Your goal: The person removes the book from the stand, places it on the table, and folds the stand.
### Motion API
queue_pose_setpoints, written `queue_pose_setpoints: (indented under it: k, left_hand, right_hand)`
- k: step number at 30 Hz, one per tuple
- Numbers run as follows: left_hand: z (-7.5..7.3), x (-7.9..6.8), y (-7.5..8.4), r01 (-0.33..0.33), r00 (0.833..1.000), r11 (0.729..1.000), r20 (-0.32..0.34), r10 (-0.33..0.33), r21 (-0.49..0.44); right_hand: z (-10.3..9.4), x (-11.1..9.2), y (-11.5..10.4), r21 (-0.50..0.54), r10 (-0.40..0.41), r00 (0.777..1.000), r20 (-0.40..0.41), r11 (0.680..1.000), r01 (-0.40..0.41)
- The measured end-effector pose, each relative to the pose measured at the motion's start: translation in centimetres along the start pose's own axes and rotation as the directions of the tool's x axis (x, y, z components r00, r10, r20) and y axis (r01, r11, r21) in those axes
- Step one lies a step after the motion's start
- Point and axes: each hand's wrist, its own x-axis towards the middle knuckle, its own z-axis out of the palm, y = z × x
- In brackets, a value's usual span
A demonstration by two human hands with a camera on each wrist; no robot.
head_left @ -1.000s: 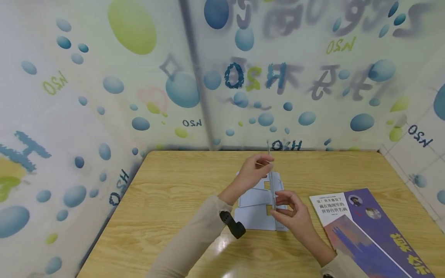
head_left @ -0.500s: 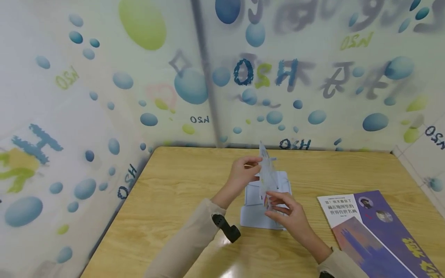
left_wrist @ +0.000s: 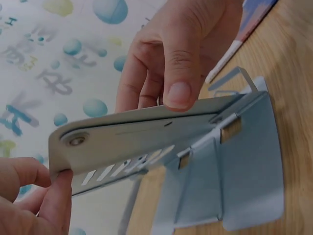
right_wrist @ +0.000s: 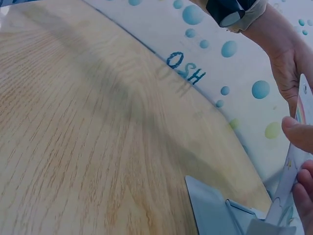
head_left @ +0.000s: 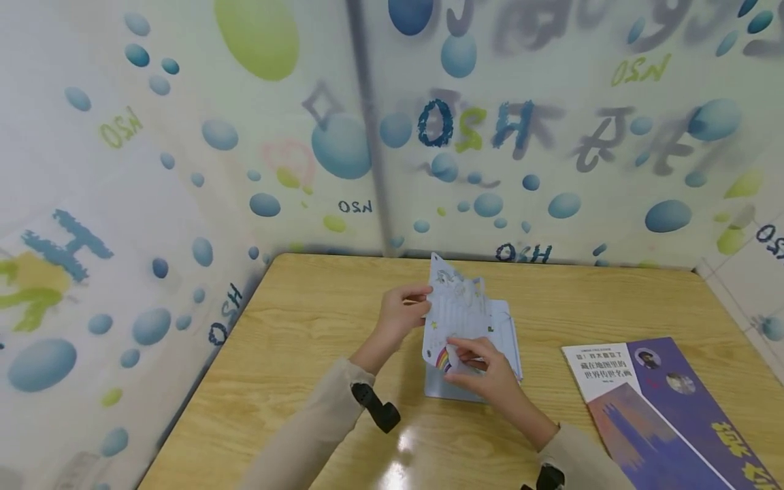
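A pale blue metal book stand rests on the table, its hinged panel raised at a tilt. White unicorn-like art and a rainbow decorate the panel's face. My left hand pinches the panel's left edge between thumb and fingers. At the lower edge, by the rainbow, my right hand holds the panel, with the thumb on one side and fingers on the other in the left wrist view. That view also shows the panel's plain back with slots, and the base beneath. My right hand partly hides the base.
Right of the stand lies a purple and white book on the wooden table. A bubble-printed wall covering rises behind the table's far edge. Both wrists wear black straps.
The panel, first seen edge-on, has swung leftward so its printed face shows. Both hands have moved left with it, keeping hold. The head view has shifted slightly; the book stays put.
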Motion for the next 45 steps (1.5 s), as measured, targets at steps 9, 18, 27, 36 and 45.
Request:
queue_pose_setpoints:
  k: [9, 18, 27, 36, 45]
  left_hand:
    - [-2.1, 0.4, -2.9, 0.091, 0.995, 0.994, -0.049, -0.088, 0.063]
    - [-3.3, 0.8, -5.4, 0.164, 0.983, 0.972, -0.111, -0.146, 0.169]
    - [-4.2, 1.0, -8.3, 0.168, 0.984, 0.945, -0.113, -0.141, 0.281]
    - [-4.5, 0.9, -9.9, 0.183, 0.982, 0.924, -0.105, -0.156, 0.337]
    - [-4.3, 1.2, -9.8, 0.251, 0.968, 0.929, -0.093, -0.234, 0.273]
  right_hand:
    - [1.8, 1.2, 1.5, -0.140, 0.081, 0.995, 0.055, 0.988, -0.073]
    - [3.6, 2.0, 1.9, -0.393, 0.079, 0.992, 0.093, 0.919, -0.036]
    - [5.0, 1.9, 2.6, -0.549, 0.103, 0.983, 0.155, 0.836, -0.001]
    - [5.9, 1.6, 3.5, -0.633, 0.090, 0.981, 0.173, 0.773, 0.041]
    - [5.8, 1.5, 3.3, -0.654, 0.080, 0.983, 0.166, 0.755, 0.049]
